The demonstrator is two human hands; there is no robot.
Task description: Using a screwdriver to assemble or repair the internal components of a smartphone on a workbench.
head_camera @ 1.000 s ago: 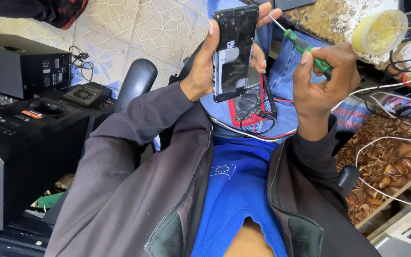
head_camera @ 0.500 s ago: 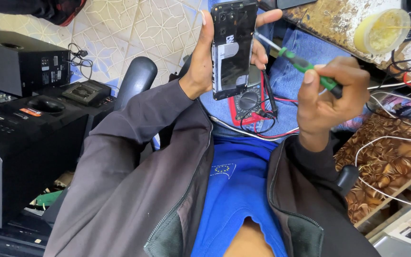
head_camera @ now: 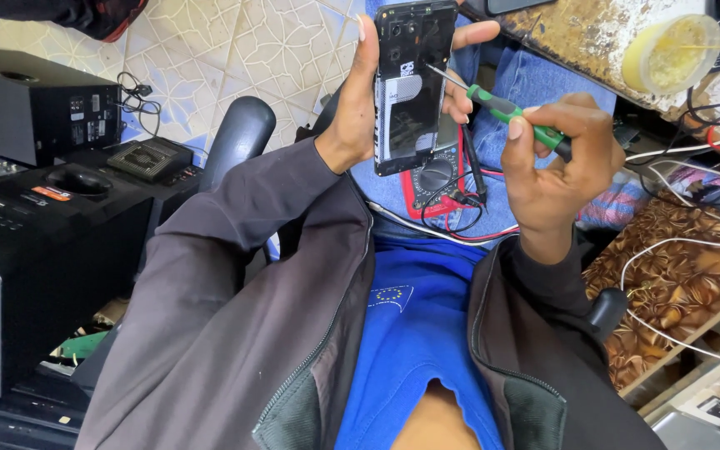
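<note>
My left hand point(head_camera: 360, 108) grips a black smartphone point(head_camera: 410, 83) with its back cover off, held upright with the inner side toward me. My right hand point(head_camera: 556, 158) holds a small green-handled screwdriver point(head_camera: 510, 112); its thin metal tip touches the phone's right side near the upper part. A red multimeter point(head_camera: 431, 183) with black and red leads lies on my lap, just behind the phone.
Black audio units point(head_camera: 35, 225) are stacked at the left on a patterned tile floor point(head_camera: 235, 50). A worn workbench point(head_camera: 593, 42) at the top right carries a yellow tub point(head_camera: 672, 50) and cables. A leaf-patterned board point(head_camera: 685, 275) with white wires stands at the right. A chair armrest point(head_camera: 239, 137) sits left of my lap.
The phone has shifted slightly up. My right hand has drawn the screwdriver a little to the right, its tip still at the phone.
</note>
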